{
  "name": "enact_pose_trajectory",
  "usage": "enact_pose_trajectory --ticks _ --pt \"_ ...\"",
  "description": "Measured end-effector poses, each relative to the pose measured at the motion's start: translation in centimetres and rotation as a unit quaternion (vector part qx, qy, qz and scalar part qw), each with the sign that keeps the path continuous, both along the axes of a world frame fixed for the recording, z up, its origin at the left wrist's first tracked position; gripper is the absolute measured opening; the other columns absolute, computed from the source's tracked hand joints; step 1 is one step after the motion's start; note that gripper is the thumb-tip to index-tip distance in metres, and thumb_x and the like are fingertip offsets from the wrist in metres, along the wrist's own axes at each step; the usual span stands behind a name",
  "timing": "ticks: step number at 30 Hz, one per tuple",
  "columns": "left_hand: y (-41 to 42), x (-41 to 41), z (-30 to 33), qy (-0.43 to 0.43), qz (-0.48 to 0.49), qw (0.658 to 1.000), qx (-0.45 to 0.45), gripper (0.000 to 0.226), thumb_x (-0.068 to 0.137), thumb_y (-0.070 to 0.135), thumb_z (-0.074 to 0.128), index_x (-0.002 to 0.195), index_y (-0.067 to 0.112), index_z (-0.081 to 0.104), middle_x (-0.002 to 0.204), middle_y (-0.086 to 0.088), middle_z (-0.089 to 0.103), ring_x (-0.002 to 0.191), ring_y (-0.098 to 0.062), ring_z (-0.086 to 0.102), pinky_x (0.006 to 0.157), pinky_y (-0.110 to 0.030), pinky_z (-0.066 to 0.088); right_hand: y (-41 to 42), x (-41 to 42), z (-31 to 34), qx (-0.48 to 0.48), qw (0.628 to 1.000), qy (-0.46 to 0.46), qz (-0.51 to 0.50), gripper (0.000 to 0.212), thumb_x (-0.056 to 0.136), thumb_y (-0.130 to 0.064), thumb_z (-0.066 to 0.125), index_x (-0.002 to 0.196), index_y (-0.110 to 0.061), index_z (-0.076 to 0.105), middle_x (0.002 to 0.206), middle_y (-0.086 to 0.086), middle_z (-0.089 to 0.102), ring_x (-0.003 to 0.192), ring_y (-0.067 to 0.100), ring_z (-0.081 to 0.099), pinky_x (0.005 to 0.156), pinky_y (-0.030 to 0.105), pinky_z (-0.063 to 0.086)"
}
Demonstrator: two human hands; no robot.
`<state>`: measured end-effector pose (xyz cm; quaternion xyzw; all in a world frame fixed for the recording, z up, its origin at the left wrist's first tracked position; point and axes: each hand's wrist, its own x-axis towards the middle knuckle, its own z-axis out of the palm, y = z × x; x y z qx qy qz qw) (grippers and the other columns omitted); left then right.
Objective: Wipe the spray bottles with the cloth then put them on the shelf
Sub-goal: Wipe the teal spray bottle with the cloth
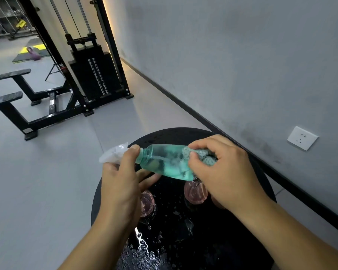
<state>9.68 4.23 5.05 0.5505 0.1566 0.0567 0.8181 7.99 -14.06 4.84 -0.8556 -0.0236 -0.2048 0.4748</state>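
Spray bottle [164, 162]: teal, liquid inside | left hand [121, 184] grips its neck | right hand [222, 172] pinches cloth [201, 155] against it

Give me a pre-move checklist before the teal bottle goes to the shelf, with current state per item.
1. Left hand holds the teal spray bottle at its neck, by the white spray head: ok.
2. Right hand presses the cloth on the bottle's body: ok.
3. Bottle wiped all round: cannot tell, its underside and base are hidden.
4. Bottle held clear of the black round table: ok, on its side.
5. Table dry: not ok, water droplets near the front edge.
6. Shelf in view for placing: not ok, none seen nearby.
7. Two pink bottles still on the table, unwiped: cannot tell.
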Motion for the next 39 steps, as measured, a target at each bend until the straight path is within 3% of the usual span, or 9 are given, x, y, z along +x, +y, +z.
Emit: enact_pose_trajectory --ticks 6,10,16,20,27,32,34,37,39 --pt "-0.2 -0.2 -0.6 -0.028 -0.016 0.999 0.039 0.019 0.101 0.021 0.069 0.116 0.018 0.057 0.114 -0.009 0.074 0.090 -0.027 0.082 0.063 -0.033 0.063 0.8 -0.5 0.2 0.018 0.999 -0.007 0.041 0.015 0.095 -0.018 0.072 0.107 -0.023 0.079 0.106 -0.016 0.068 0.100 -0.004 0.065 0.074 0.004 0.050" --pt "-0.1 -0.1 -0.9 -0.047 -0.016 0.998 0.035 0.025 0.100 0.021 0.070 0.122 0.018 0.058 0.118 -0.009 0.074 0.092 -0.028 0.081 0.063 -0.033 0.064 0.2 0.0 0.0 0.024 1.000 0.014 0.004 0.013 0.092 -0.017 0.073 0.098 -0.027 0.078 0.099 -0.016 0.068 0.094 -0.002 0.065 0.071 0.007 0.050" --pt "-0.3 0.0 -1.1 -0.053 -0.029 0.998 0.021 0.062 0.089 0.034 0.083 0.140 0.020 0.051 0.131 -0.011 0.071 0.097 -0.026 0.081 0.067 -0.033 0.064 0.4 -0.4 0.3 0.054 0.998 0.019 0.018 0.012 0.094 -0.018 0.073 0.101 -0.026 0.078 0.102 -0.017 0.067 0.096 -0.005 0.065 0.069 0.004 0.049" --pt "-0.6 -0.3 -1.2 -0.063 -0.043 0.997 0.027 0.072 0.077 0.037 0.075 0.143 0.024 0.050 0.131 -0.004 0.072 0.095 -0.024 0.081 0.068 -0.034 0.065 0.8 -0.8 0.7 0.024 0.998 -0.007 0.059 0.014 0.094 -0.017 0.074 0.104 -0.025 0.079 0.104 -0.017 0.067 0.101 -0.002 0.065 0.076 0.006 0.049" --pt "-0.5 -0.3 -0.9 -0.064 -0.045 0.996 0.031 0.081 0.081 0.037 0.073 0.155 0.026 0.042 0.134 -0.005 0.070 0.096 -0.022 0.081 0.072 -0.036 0.064 0.4 -0.7 0.7 0.061 0.997 0.021 0.041 0.013 0.094 -0.020 0.073 0.102 -0.029 0.078 0.103 -0.019 0.067 0.098 -0.006 0.065 0.069 0.005 0.050" --pt "-0.7 -0.5 -1.1 -0.063 -0.047 0.996 0.041 0.063 0.087 0.042 0.069 0.145 0.028 0.050 0.103 0.008 0.080 0.091 -0.020 0.081 0.069 -0.036 0.062 1.9 -1.5 0.5 -0.003 0.996 -0.024 0.090 0.017 0.094 -0.018 0.073 0.109 -0.024 0.078 0.109 -0.016 0.066 0.106 0.003 0.065 0.083 0.005 0.047" --pt "-0.6 -0.4 -1.2 -0.064 -0.046 0.996 0.040 0.048 0.098 0.034 0.067 0.143 0.030 0.050 0.102 0.006 0.080 0.087 -0.019 0.081 0.063 -0.030 0.062 1.5 -1.3 0.5 0.018 0.997 -0.009 0.070 0.015 0.092 -0.016 0.074 0.103 -0.025 0.078 0.105 -0.016 0.067 0.101 0.002 0.066 0.078 0.005 0.047" --pt "-0.3 -0.2 -1.0 -0.049 -0.020 0.998 0.029 0.050 0.106 0.026 0.064 0.153 0.025 0.047 0.113 0.001 0.073 0.082 -0.015 0.077 0.058 -0.026 0.059 0.7 -1.1 0.4 0.044 0.998 0.012 0.050 0.014 0.090 -0.015 0.075 0.096 -0.027 0.078 0.100 -0.016 0.068 0.096 0.001 0.066 0.073 0.007 0.049" --pt "-0.2 -0.2 -0.8 -0.033 -0.010 0.999 0.026 0.032 0.107 0.025 0.062 0.138 0.018 0.057 0.109 -0.004 0.071 0.077 -0.016 0.075 0.052 -0.022 0.055 0.6 -1.2 0.2 0.048 0.998 0.012 0.050 0.015 0.090 -0.015 0.076 0.096 -0.028 0.079 0.100 -0.017 0.068 0.096 0.001 0.066 0.073 0.007 0.050"
